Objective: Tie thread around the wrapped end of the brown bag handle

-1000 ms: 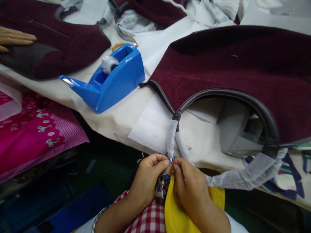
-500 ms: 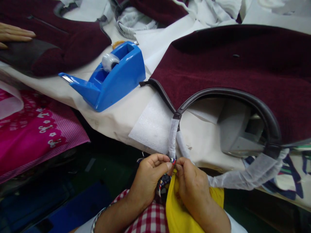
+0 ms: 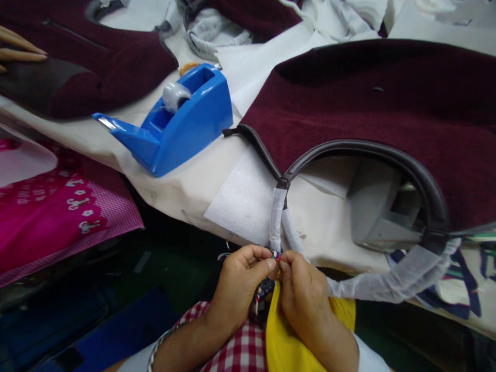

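A burgundy handbag (image 3: pixel 337 108) with dark piping lies on the table, its handle (image 3: pixel 276 217) wrapped in white paper and hanging over the front edge. At the wrapped handle, my left hand (image 3: pixel 238 287) pinches a multicoloured patterned scarf (image 3: pixel 276 256) between thumb and fingers. Close beside it, my right hand (image 3: pixel 308 289) is closed on the same small bunch of scarf. Yellow cloth (image 3: pixel 284 336) drapes below the right hand, and it looks like part of the scarf. The fingers partly hide the bunch at the handle.
A blue tape dispenser (image 3: pixel 189 124) stands left of the bag on the cream table cover (image 3: pixel 186 199). Another person's hand (image 3: pixel 21 46) rests on a second burgundy bag (image 3: pixel 127 67). Pink printed fabric (image 3: pixel 46 217) lies at the left. White foam sheet (image 3: pixel 244 199) sits under the handle.
My hands keep their pinch at the handle with hardly any movement. The other person's hand has shifted slightly left and up, and the pink fabric's white sheet has moved right.
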A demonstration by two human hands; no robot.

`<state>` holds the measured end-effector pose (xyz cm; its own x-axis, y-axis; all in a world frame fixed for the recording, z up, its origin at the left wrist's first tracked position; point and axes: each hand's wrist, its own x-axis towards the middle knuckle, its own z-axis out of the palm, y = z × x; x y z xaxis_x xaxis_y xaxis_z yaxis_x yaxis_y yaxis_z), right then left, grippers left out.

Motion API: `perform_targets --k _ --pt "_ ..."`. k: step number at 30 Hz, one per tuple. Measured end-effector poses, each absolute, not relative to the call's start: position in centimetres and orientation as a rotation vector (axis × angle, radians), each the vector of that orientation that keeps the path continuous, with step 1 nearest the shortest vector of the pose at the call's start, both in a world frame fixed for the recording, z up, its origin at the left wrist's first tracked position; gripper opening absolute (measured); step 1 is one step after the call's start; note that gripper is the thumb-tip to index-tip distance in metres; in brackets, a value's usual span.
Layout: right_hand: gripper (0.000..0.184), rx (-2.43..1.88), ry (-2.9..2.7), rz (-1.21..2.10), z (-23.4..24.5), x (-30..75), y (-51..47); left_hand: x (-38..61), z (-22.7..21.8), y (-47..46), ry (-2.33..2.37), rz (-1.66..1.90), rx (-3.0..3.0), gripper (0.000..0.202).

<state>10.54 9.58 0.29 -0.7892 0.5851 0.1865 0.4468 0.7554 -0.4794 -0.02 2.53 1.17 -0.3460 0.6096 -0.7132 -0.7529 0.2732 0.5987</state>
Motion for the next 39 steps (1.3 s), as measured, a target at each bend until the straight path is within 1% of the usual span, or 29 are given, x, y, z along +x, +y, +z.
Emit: perform_targets --k 5,12,18,28,32,37,39 --pt "0.015 -0.806 -2.590 0.565 0.1 10.1 9.7 0.1 1.0 2.6 1.353 1.397 -0.128 0.009" --pt "0.015 -0.898 -2.596 0.632 0.4 10.3 9.8 0.1 0.9 2.7 1.310 1.413 -0.117 0.008" --pt "0.016 -0.898 -2.628 0.597 0.6 10.5 9.9 -0.1 1.2 2.7 1.300 1.396 -0.141 0.007" --pt "0.014 -0.872 -2.565 0.575 -0.2 10.0 9.7 -0.2 1.3 3.1 1.354 1.402 -0.087 0.006" --pt "0.014 -0.969 -2.531 0.777 -0.1 10.0 9.6 -0.1 1.1 3.3 1.454 1.393 -0.008 0.007" --pt "0.017 -1.284 -2.413 1.317 1.4 9.8 9.7 0.2 1.0 3.2 1.565 1.342 0.118 0.008" --pt "0.016 -1.333 -2.336 1.460 2.0 9.7 9.8 0.2 1.0 3.0 1.611 1.335 0.169 0.008"
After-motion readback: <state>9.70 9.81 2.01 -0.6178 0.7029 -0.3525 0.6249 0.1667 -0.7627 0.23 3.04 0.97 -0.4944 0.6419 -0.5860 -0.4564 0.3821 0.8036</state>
